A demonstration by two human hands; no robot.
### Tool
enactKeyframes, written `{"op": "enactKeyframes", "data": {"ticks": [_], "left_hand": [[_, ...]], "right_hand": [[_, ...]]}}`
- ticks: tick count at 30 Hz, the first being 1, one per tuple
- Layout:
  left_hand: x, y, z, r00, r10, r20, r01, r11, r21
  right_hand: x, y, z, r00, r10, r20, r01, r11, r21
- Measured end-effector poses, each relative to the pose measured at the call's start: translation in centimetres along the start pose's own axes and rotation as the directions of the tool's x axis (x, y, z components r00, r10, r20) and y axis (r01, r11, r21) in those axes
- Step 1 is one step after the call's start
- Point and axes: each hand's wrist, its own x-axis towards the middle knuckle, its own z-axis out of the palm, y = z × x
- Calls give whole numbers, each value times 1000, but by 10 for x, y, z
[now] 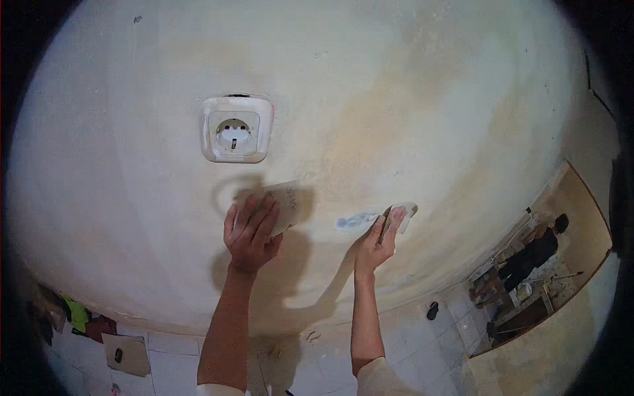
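1. Left hand (pixel 251 231): fingers spread over a sheet (pixel 288 198), thumb near its lower edge; looks gripped. Sheet sticks out up and right of the fingers, light-coloured, some marks on it.
2. Right hand (pixel 378 251): thumb and fingers closed on a small pale pad (pixel 411 211), near the wall surface. Hands apart, stretch of wall between.
3. Why held so: spread fingers probably keep the sheet flat and steady; pinch on the pad likely gives control over its edge. Can't tell if either piece fully touches the wall (pixel 422 99).
4. Bluish patch (pixel 356 220) on the wall, just left of the right hand's pad, so the pad sits right beside it.
5. Edges: socket (pixel 236 138) just above the left hand, its raised frame would block an upward slide. Wall runs on above and right of the right hand, stained but flat-looking. Sideways room between hands; forearms come up from below, uncrossed.
6. Lower limit: wall meets tiled floor (pixel 370 336) below both hands. Cardboard (pixel 125 354) down left of the left hand; framed panel (pixel 584 218) well right of the right hand, mirror or opening, can't tell.
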Motion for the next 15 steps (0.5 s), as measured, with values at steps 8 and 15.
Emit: {"op": "enactKeyframes", "data": {"ticks": [8, 15], "left_hand": [[1, 0, -2, 1000, -9, 19, 9, 1000, 5], [-1, 0, -5, 1000, -22, 15, 22, 1000, 19]], "right_hand": [[-12, 2, 4, 987, -158, 37, 159, 987, -29], [8, 17, -7, 991, -133, 16, 133, 991, 4]]}}
